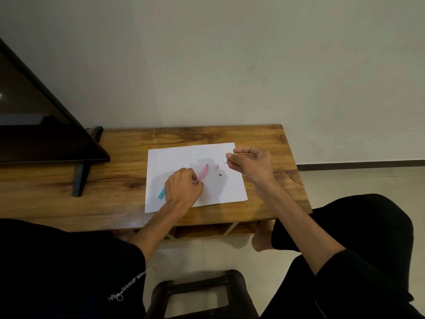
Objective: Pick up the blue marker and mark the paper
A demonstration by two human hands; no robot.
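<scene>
A: Surface and room first?

B: Low wooden table (128, 157), strong grain, pushed against a plain pale wall (230, 54). Pale tiled floor (356, 178) with a dark skirting strip to the right. Dark flat screen (34, 125) on angled legs stands at the table's left end. White sheet of paper (174, 155) lies flat mid-table, slightly skewed. Dark stool (197, 293) sits below, between the person's knees.

A: The pen parts?

B: Pink translucent pen barrel (203, 172) lies diagonally on the paper, dark tip end pointing away from the person. Left hand (182, 188) pinches its near end, fingers curled round it. A teal cap (161, 193) pokes out from under that hand at the paper's left edge; can't tell if they touch.

A: Loose bits?

B: Small pink piece (217, 166) and small black piece (220, 174), both on the paper just right of the barrel, apart from each other.

A: Right hand?

B: Right hand (250, 164) is raised over the paper's right edge, fingers clamped on a thin refill (245, 154). Yellowish tube crosses the top of the fist, fine dark point sticks out left-down of the fingertips. Well apart from the barrel.
</scene>
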